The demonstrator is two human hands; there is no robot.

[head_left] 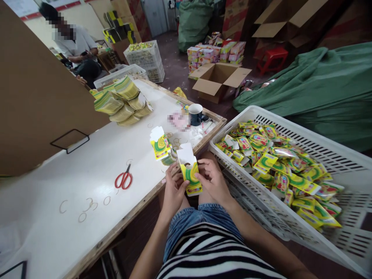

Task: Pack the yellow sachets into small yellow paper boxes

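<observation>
A yellow-green carton [190, 170] with white flaps at its top is held above my lap, just off the table's edge. My left hand [174, 188] grips its left side, thumb on the front. On its right side my right hand [211, 178] holds it between thumb and fingers. A stack of matching flat cartons [161, 147] stands on the white table [99, 166] beyond my left hand. Right of my hands, a white basket [290, 120] holds many yellow packets [279, 166].
Red scissors [123, 180] and loose rubber bands [107, 200] lie on the table. Bundled cartons [122, 102] are piled farther back, and a dark mug [195, 115] stands near the corner. An open cardboard box [219, 77] is on the floor. A person [75, 46] sits at the back left.
</observation>
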